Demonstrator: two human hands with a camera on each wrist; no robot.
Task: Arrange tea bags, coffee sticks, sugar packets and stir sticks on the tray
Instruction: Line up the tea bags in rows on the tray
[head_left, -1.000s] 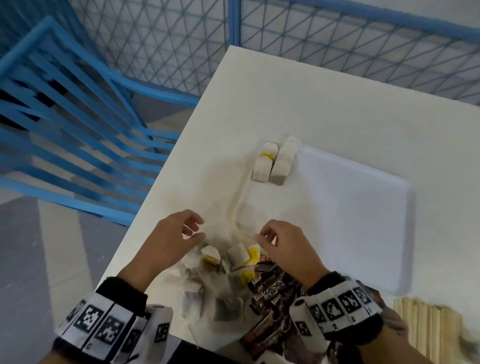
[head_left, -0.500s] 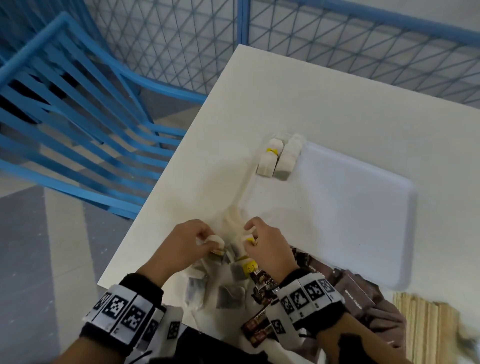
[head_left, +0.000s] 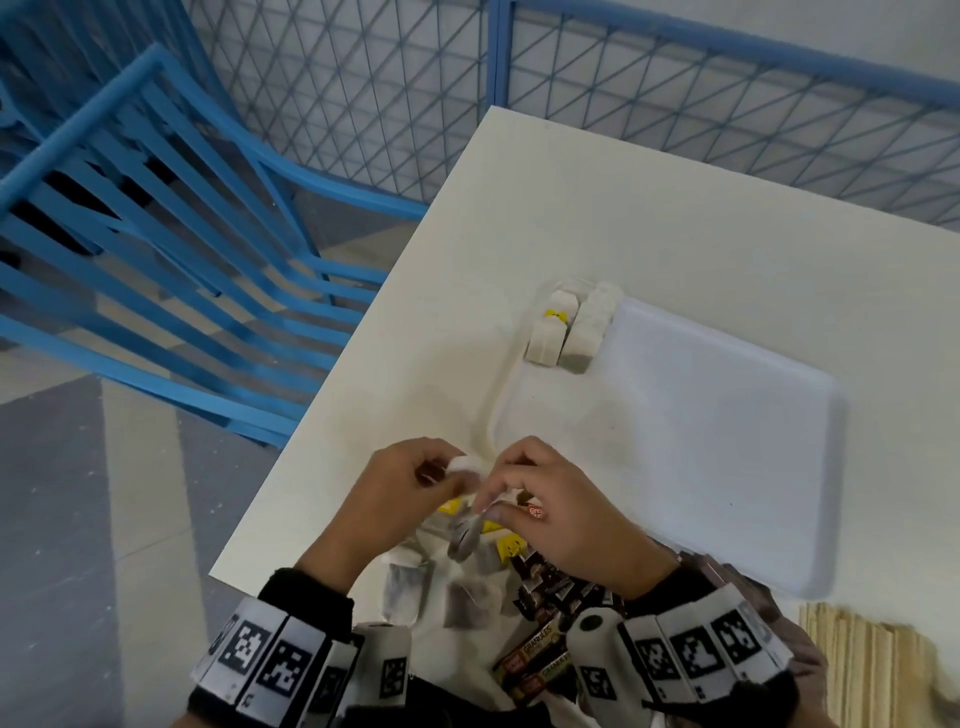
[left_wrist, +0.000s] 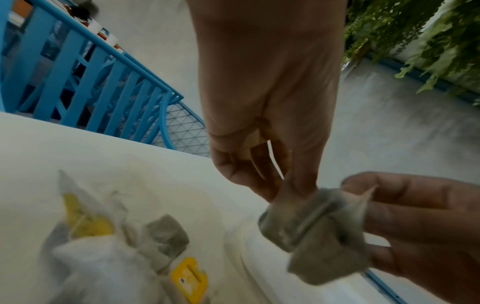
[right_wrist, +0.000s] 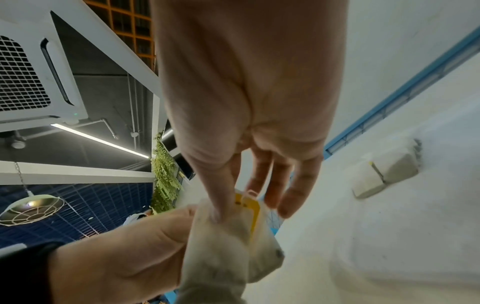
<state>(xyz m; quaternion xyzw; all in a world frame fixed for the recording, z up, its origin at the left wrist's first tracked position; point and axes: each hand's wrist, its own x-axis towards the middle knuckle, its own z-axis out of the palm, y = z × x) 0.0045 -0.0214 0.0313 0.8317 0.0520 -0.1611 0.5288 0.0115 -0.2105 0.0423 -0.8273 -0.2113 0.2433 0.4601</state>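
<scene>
Worktop (head_left: 649, 208), white, carrying all items; the tray (head_left: 727, 441) serves as landmark. The tray is largely bare: the task is, in my judgement, at an early stage. Two short rows of tea bags (head_left: 571, 332) stand at the tray's far-left corner; I count about six, though overlap makes this uncertain. Coffee sticks (head_left: 545, 654), dark-wrapped, lie in a heap off the tray's near edge; I can separate perhaps five, with more hidden under my wrists. Wooden stir sticks (head_left: 862, 670) form a bundle beyond the tray's near-right corner; too blurred to count. Loose tea bags (head_left: 405, 597) lie off the tray's near-left corner, at least four. Sugar packets I cannot identify. None of these three groups is on the tray yet.

My left hand (head_left: 395, 499) and right hand (head_left: 561, 514) meet just off the tray's near-left corner, each grip narrow, thumb and fingertips pinching one shared tea bag (left_wrist: 317, 232) with a yellow tag (right_wrist: 246, 205), held above the worktop.
</scene>
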